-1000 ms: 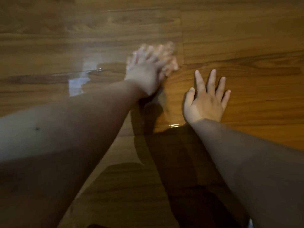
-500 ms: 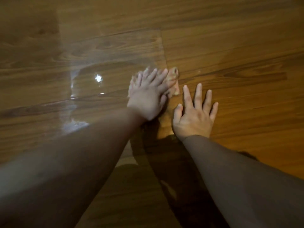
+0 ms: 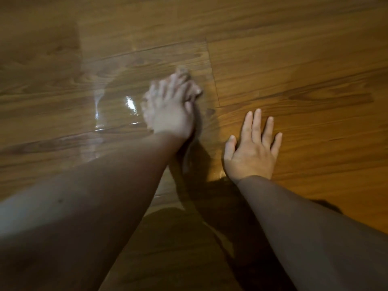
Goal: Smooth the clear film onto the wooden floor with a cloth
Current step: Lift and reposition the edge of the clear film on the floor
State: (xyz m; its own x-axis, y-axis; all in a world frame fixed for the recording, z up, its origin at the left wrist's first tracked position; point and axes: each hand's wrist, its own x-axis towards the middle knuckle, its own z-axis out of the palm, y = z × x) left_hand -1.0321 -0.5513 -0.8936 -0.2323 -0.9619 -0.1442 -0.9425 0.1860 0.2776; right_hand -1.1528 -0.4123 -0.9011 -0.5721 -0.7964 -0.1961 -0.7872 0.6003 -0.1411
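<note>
Cloth (image 3: 183, 71) under left hand (image 3: 168, 110), pressed on film (image 3: 126, 76) near its right edge (finger curl blurred, cannot tell); film extends leftward. Right hand (image 3: 252, 152) flat, fingers spread.

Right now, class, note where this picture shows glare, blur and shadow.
Head view: glare spots on the clear film beside the left hand; that hand and its cloth are motion-blurred; the right hand is sharp; forearm shadows darken the wooden floor.
</note>
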